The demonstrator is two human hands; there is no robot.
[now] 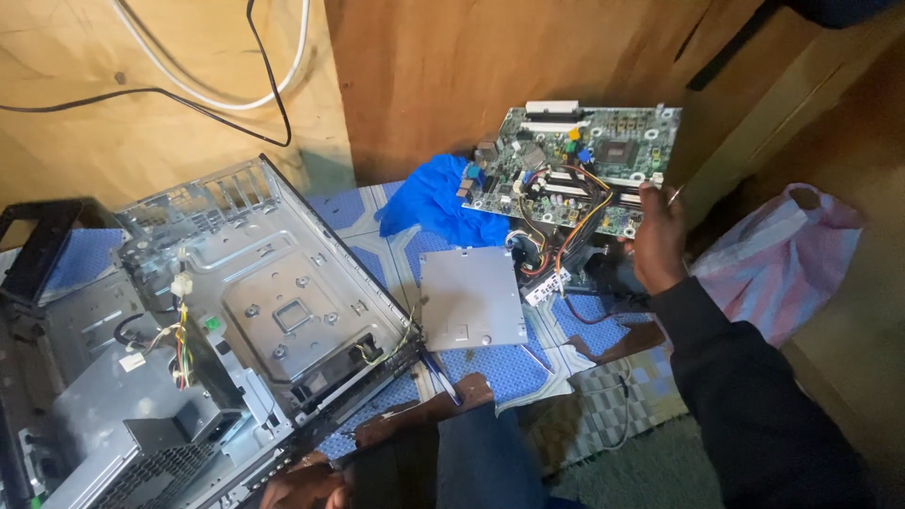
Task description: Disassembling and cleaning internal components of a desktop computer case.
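My right hand (pixel 657 238) grips the lower right edge of a green motherboard (pixel 577 165) and holds it tilted up against the wooden wall. Orange and black cables (pixel 566 236) hang from the board. My left hand (pixel 304 485) rests low at the bottom edge, touching the front corner of an open grey computer case (pixel 273 292); whether it grips the case is unclear. Inside the case a bundle of coloured wires (pixel 181 330) shows at the left. A flat grey metal plate (pixel 471 299) lies on the floor between the case and the motherboard.
A blue cloth (pixel 429 200) lies under the motherboard. A pink and white plastic bag (pixel 782 254) sits at the right. White and black cables (pixel 236 94) run along the wooden wall. A blue patterned mat (pixel 500 363) covers the floor. A pen (pixel 441 375) lies by the case.
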